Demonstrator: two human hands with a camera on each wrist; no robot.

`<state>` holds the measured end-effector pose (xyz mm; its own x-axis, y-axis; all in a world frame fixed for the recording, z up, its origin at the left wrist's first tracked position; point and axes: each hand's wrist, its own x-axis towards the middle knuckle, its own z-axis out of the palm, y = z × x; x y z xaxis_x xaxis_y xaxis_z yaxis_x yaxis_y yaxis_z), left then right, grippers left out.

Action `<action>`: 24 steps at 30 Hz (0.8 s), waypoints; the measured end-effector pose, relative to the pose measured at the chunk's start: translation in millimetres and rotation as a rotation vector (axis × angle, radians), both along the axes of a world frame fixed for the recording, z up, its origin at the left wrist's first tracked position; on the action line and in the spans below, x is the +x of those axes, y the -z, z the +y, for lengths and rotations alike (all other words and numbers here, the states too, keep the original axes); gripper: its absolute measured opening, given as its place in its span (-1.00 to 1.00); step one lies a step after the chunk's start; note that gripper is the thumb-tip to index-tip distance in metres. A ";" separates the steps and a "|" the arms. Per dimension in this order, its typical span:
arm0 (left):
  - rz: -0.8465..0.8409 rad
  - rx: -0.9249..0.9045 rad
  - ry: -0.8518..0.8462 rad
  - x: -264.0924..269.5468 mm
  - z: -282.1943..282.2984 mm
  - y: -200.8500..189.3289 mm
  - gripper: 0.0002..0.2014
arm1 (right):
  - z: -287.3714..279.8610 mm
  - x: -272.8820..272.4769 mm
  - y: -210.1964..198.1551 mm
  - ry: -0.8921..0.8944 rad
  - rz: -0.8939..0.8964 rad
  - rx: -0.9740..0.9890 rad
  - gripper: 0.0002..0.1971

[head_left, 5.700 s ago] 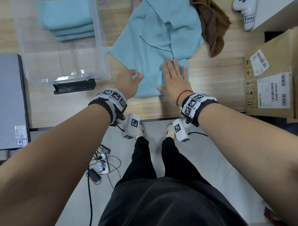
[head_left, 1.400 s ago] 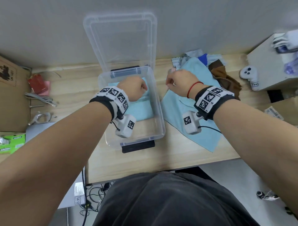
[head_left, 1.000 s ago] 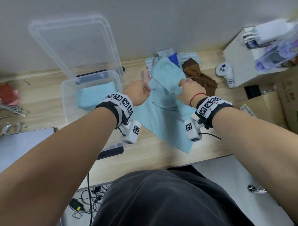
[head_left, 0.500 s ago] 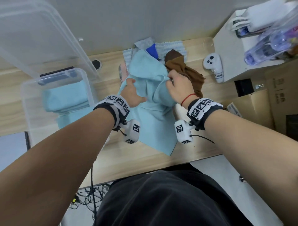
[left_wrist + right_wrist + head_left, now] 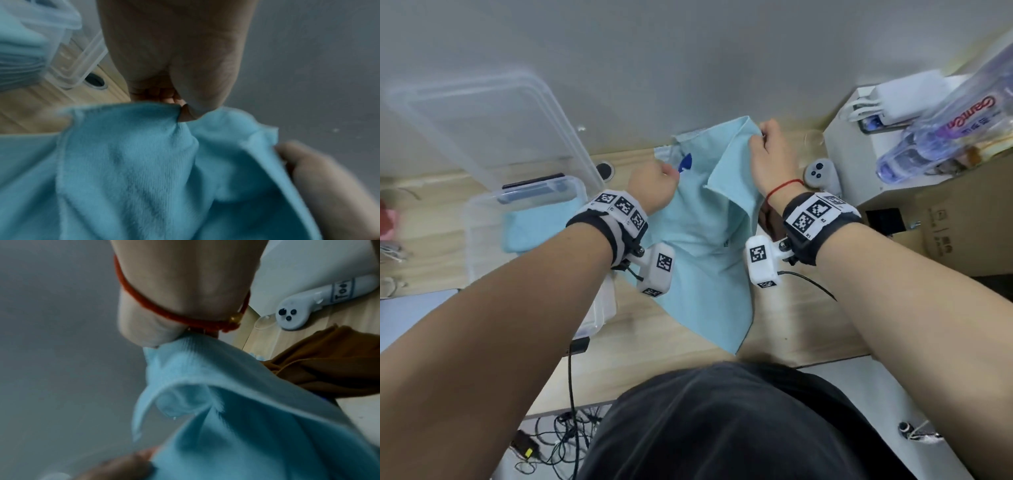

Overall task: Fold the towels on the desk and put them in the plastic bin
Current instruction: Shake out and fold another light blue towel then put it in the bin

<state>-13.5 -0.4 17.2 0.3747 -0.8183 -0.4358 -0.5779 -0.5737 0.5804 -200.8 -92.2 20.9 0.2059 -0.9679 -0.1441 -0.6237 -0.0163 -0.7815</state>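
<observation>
Nearest, cables (image 5: 558,442) lie on the floor under the wooden surface (image 5: 784,329). A light blue towel (image 5: 702,260) hangs with its lower corner on the surface near the front edge, the rest lifted. The left hand (image 5: 652,185) pinches one upper edge in a closed grip; the right hand (image 5: 770,154), raised higher, grips the other upper edge. Left, a clear plastic bin (image 5: 482,240) holds folded blue towels (image 5: 537,222), its lid (image 5: 482,123) propped open against the grey wall (image 5: 688,51). A brown cloth (image 5: 320,363) and a white controller (image 5: 820,173) lie beside a white cabinet (image 5: 859,164).
</observation>
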 end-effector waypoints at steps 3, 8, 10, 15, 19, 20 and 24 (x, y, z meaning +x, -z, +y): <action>0.033 -0.149 -0.120 4.5 1.8 -37.0 -0.75 | -0.2 -8.1 1.4 0.054 0.185 -0.034 -0.75; 0.137 -0.381 -0.219 3.6 13.8 -92.9 -0.78 | 13.3 -12.4 1.4 0.013 0.284 0.023 -0.69; 0.156 -0.428 -0.251 3.6 25.3 -107.7 -0.78 | 22.4 -11.1 -4.1 0.031 0.207 0.058 -0.68; 0.187 -0.363 -0.185 0.5 54.0 -128.7 -0.75 | 44.0 -1.8 -25.4 0.032 -0.154 0.137 -0.76; 0.127 -0.109 -0.020 1.3 81.7 -126.9 -0.64 | 71.9 12.0 -62.3 -0.096 -0.337 0.195 -0.83; 0.115 -0.068 0.018 1.8 89.7 -124.5 -0.57 | 81.1 15.0 -69.9 -0.151 -0.335 0.193 -0.82; 0.174 -0.120 0.161 3.9 124.1 -111.7 -0.29 | 125.5 24.0 -87.5 -0.362 -0.315 0.214 -0.89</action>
<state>-9.6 123.7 128.8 0.1630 -0.9111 -0.3786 -0.5419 -0.4033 0.7374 -176.8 33.3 108.4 0.5872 -0.7822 -0.2082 -0.3421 -0.0067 -0.9397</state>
